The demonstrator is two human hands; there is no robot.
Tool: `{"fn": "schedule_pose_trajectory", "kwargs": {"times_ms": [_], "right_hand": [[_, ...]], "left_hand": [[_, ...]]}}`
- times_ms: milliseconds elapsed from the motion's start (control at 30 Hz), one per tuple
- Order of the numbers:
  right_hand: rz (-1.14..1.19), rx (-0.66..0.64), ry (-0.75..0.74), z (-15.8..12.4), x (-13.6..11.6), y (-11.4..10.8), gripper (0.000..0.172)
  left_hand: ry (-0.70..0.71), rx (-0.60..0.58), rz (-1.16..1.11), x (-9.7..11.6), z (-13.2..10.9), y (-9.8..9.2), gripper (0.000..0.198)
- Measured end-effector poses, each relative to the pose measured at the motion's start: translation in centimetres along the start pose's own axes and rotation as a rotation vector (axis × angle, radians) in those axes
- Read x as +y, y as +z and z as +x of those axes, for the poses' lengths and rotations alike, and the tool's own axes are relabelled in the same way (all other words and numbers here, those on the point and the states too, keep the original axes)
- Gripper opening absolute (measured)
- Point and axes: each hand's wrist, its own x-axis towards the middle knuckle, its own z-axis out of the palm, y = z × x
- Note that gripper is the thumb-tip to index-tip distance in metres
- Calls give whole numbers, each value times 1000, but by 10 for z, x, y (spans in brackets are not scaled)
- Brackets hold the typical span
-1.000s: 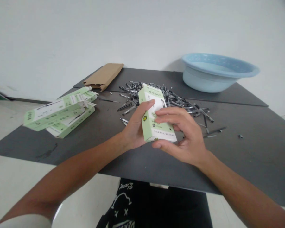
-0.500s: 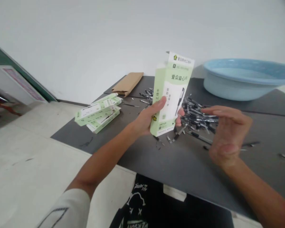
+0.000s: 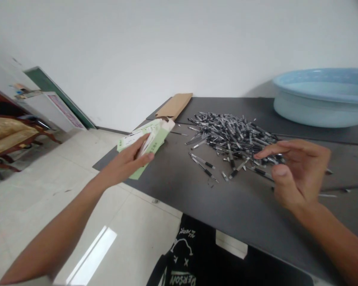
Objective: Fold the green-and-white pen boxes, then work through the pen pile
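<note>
My left hand (image 3: 130, 161) grips a green and white pen box (image 3: 155, 145), tilted over the table's left end. Other boxes of the same kind (image 3: 137, 135) lie just behind it, partly covered by the held one. Above the table on the right is my right hand (image 3: 301, 171), its fingers bent and its thumb apart from them, with nothing in it. Beyond that hand spreads a heap of clear and black pens (image 3: 232, 133). Two pens (image 3: 203, 167) lie apart at the heap's near left side.
A brown paper bag (image 3: 176, 105) lies at the table's back left corner. At the back right stands a large light blue basin (image 3: 319, 107). The dark table (image 3: 179, 190) meets a white wall. A wooden chair (image 3: 12, 139) stands on the floor at far left.
My left hand has carried the pen box leftward and down, from in front of the pens to the other boxes. The right hand stays empty, its thumb now showing. The view has turned left.
</note>
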Motion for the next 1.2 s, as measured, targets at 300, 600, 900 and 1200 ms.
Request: {"fn": "schedule_pose_trajectory", "kwargs": {"times_ms": [300, 600, 900, 1200], "right_hand": [[-104, 83, 24, 13, -2, -2, 51], [-222, 169, -4, 25, 6, -11, 47], [-408, 242, 116, 34, 13, -29, 33], [-655, -323, 337, 33, 29, -52, 29]], "left_hand": [[-70, -35, 380, -26, -12, 48, 93], [-34, 35, 454, -31, 8, 69, 83], [90, 115, 530, -27, 15, 82, 81], [469, 417, 229, 71, 37, 64, 39]]}}
